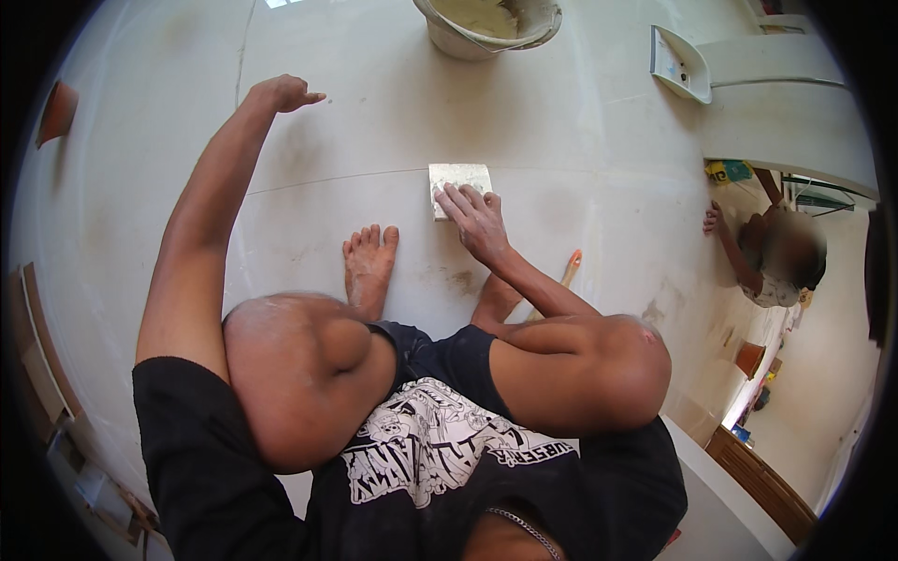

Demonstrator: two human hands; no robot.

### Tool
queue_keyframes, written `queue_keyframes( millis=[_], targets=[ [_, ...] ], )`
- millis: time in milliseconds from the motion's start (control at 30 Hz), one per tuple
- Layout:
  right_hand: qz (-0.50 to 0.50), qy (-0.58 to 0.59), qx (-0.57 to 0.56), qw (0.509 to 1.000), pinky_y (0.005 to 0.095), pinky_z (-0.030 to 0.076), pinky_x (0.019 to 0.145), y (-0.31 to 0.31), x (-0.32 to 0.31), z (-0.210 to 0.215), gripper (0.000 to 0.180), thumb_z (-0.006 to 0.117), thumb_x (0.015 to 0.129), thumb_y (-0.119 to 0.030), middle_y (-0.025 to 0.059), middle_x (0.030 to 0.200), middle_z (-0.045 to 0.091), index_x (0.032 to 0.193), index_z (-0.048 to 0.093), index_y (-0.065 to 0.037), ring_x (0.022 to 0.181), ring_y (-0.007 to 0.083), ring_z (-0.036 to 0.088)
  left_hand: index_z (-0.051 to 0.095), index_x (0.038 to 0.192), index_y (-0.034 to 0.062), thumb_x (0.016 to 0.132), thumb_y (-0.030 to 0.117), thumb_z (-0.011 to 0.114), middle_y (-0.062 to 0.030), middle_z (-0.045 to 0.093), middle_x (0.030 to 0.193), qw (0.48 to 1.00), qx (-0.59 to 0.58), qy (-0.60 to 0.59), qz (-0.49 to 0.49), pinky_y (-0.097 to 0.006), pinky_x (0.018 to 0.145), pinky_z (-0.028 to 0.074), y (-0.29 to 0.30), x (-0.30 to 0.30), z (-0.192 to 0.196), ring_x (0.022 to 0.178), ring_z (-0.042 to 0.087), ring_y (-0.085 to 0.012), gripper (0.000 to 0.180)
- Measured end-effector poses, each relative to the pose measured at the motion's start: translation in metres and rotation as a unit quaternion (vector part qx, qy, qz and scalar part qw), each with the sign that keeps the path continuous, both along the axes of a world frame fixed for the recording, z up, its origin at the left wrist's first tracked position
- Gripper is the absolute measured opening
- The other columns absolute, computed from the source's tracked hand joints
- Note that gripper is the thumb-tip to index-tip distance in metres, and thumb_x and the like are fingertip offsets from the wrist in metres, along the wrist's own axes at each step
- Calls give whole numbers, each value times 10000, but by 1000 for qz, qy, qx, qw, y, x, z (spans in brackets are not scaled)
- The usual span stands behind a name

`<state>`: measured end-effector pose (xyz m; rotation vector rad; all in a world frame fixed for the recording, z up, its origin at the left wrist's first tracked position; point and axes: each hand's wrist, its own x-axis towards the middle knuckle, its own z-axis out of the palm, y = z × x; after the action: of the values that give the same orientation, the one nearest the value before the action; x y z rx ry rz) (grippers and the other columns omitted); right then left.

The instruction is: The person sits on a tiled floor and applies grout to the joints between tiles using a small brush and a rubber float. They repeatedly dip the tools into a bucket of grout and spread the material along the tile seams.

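Observation:
My right hand [479, 222] is over a flat, pale rectangular plate [458, 175] smeared with whitish material. Its fingers spread across the plate's near part, and the thumb is hidden. The plate is low over the pale floor [318, 210], close to a thin seam line. My left arm reaches forward past the knee. The left hand [281, 93] hangs with most fingers curled and one pointing right, and nothing shows in it. A stick-like handle with an orange tip [574, 257] lies by my right forearm, partly hidden behind it.
A bucket [460, 39] with pale paste inside stands ahead. A white dustpan [680, 64] is at the far right. Another person [772, 248] is low down on the right side. At the far left is a reddish-brown container [58, 112]. Bare feet [370, 262] rest on the floor.

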<state>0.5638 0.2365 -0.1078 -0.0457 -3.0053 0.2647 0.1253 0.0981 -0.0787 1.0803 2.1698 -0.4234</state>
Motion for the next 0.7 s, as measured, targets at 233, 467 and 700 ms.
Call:
queue_keyframes(
  millis=[233,467,700],
  targets=[
    [26,-22,-24,999,410,371,846,-15,7,-1,516,553,800,-49,87,1327,544,1314,527,-82,1147,226,502,633,1205,59,935,662,365,-155,605,1243,1000,-21,7,2,-477,953,465,1,2,-2,1180,540,-325,713],
    [6,-19,-27,999,394,366,834,-10,-11,-6,554,563,798,-38,59,1339,539,1345,508,-112,1143,222,499,628,1185,18,937,659,367,-198,635,1179,1000,8,6,15,-448,986,440,8,7,4,1151,563,-353,735],
    [-9,25,-23,999,396,390,789,-8,-21,7,480,563,799,-79,70,1296,552,1278,553,-101,1095,207,518,625,1208,51,943,649,358,-158,619,1224,1000,-12,-1,7,-487,966,459,2,1,-4,1164,555,-331,707]
  ],
)
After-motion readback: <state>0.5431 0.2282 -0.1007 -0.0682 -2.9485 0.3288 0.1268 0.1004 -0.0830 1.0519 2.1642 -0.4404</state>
